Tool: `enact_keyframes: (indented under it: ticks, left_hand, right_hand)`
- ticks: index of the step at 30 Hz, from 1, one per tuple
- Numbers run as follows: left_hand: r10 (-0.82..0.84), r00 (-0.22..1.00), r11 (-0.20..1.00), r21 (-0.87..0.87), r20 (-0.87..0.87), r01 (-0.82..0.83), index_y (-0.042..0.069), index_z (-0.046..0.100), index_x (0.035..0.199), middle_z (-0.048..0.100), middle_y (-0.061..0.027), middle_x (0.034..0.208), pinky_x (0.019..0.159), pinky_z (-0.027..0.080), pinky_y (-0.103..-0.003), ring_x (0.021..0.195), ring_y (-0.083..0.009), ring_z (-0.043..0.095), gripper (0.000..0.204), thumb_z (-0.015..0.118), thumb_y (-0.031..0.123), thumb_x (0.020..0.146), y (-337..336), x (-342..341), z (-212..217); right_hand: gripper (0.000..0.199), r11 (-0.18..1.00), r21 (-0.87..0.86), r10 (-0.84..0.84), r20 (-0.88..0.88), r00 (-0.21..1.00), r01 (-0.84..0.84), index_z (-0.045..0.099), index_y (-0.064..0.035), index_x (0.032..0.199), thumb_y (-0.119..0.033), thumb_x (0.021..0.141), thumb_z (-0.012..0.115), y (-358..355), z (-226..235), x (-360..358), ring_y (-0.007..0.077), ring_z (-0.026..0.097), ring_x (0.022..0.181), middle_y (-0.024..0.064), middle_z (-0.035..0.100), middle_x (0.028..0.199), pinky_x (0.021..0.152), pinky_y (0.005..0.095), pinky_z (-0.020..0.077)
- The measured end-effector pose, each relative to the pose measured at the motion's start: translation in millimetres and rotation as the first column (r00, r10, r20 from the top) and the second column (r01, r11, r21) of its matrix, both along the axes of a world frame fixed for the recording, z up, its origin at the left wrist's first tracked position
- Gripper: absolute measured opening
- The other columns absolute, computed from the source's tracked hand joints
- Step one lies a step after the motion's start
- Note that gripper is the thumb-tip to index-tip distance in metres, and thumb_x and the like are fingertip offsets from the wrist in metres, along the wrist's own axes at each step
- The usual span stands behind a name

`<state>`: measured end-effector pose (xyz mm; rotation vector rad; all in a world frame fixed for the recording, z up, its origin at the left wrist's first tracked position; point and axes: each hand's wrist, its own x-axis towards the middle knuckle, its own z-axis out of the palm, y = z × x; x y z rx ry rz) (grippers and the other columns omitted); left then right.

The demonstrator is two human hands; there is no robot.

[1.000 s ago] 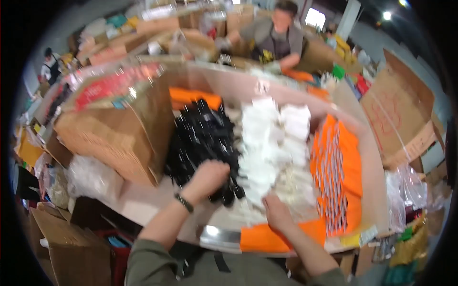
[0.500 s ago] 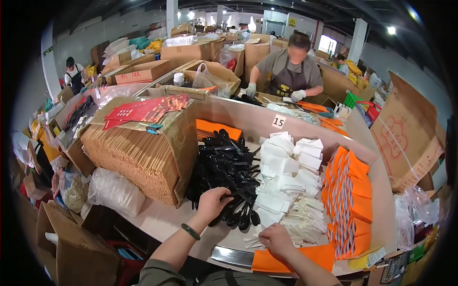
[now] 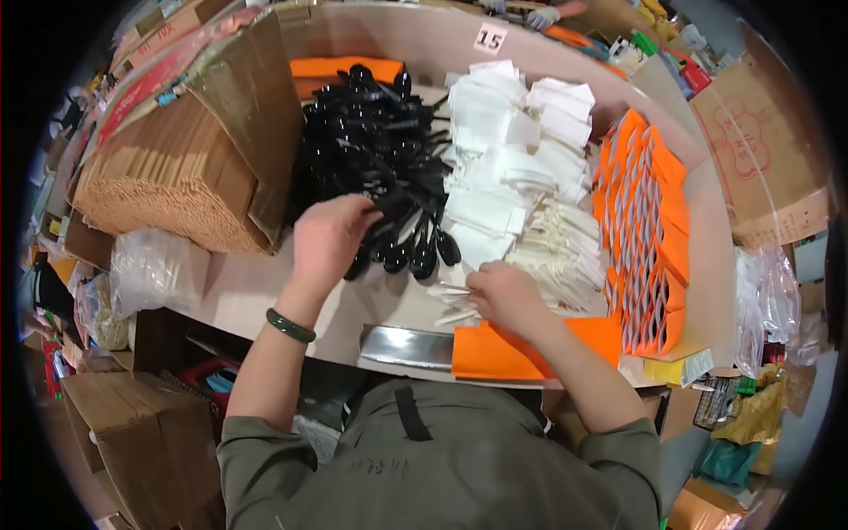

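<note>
My left hand (image 3: 329,237) is closed at the near edge of a heap of black plastic spoons (image 3: 367,132), thumb and fingertips pinching a dark spoon handle. The heap's nearest spoons lie bowls toward me. My right hand (image 3: 505,296), fingers curled together, rests at the near end of a pile of thin white paper packets (image 3: 565,256). Several slim packets stick out beside its fingertips; the palm hides whatever it grips. Beneath my right wrist lies a flat orange sheet (image 3: 495,353), next to a shiny metal strip (image 3: 406,346) on the table edge.
White folded napkins (image 3: 490,168) are stacked between the spoons and rows of orange folded sleeves (image 3: 645,238). At left stands an open carton (image 3: 265,124) of tightly packed brown sticks. Clear plastic bags (image 3: 159,269) sit beside it. A raised rim (image 3: 424,31) borders the table's far side.
The view has tilted down, so the table sits higher and my torso shows. My left hand has shifted slightly left against the spoons. My right hand stays by the thin packets.
</note>
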<state>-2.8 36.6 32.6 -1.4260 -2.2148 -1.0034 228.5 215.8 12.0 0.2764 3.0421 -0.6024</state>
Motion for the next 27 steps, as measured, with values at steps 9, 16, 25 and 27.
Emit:
enact_keyframes:
  ticks: [9, 16, 25, 27]
  left_hand:
    - [0.058, 0.989, 0.998, -0.010, 0.136, -0.057, 0.006, 0.067, 0.100, 0.066, -0.0121, 0.088, 0.070, 0.051, -0.040, 0.081, -0.0327, 0.064, 0.014, 0.066, 0.003, 0.087, -34.6, 36.0, 4.2]
    - [0.069, 0.875, 0.997, -0.073, 0.479, -0.038, 0.003, 0.066, 0.102, 0.064, -0.0159, 0.088, 0.072, 0.052, -0.039, 0.080, -0.0350, 0.063, 0.016, 0.063, 0.000, 0.087, -76.8, 103.0, -55.5]
    - [0.125, 0.647, 0.964, 0.062, 0.752, -0.258, -0.001, 0.067, 0.106, 0.064, -0.0067, 0.083, 0.069, 0.048, -0.027, 0.074, -0.0125, 0.059, 0.017, 0.064, 0.012, 0.097, -110.0, 86.1, -67.4]
    - [0.092, 0.641, 0.968, 0.082, 0.762, -0.237, -0.002, 0.068, 0.105, 0.065, -0.0058, 0.083, 0.070, 0.048, -0.025, 0.074, -0.0109, 0.058, 0.017, 0.064, 0.013, 0.097, -106.7, 95.3, -69.6]
  right_hand:
    - [0.012, 0.983, 0.100, -0.142, -0.119, 0.983, 0.154, 0.066, -0.0037, 0.092, -0.010, 0.082, 0.066, 15.0, 2.1, -1.0, 0.0377, 0.064, 0.081, 0.0156, 0.065, 0.079, 0.071, 0.0474, 0.0516]
    - [0.014, 0.947, 0.285, -0.199, 0.170, 0.965, 0.145, 0.057, 0.0012, 0.101, -0.006, 0.089, 0.053, 19.6, -23.1, -18.6, 0.0408, 0.067, 0.073, 0.0228, 0.067, 0.077, 0.065, 0.0516, 0.0526]
    - [0.007, 0.971, -0.191, 0.130, -0.081, 0.988, -0.143, 0.053, -0.0027, 0.097, -0.010, 0.094, 0.054, -39.7, 18.7, 3.3, 0.0403, 0.062, 0.068, 0.0186, 0.061, 0.069, 0.061, 0.0501, 0.0479]
    - [0.009, 0.958, -0.103, 0.285, 0.205, 0.937, -0.269, 0.053, -0.0042, 0.098, -0.012, 0.093, 0.056, -80.1, 22.1, 1.8, 0.0402, 0.063, 0.070, 0.0169, 0.060, 0.067, 0.062, 0.0503, 0.0472]
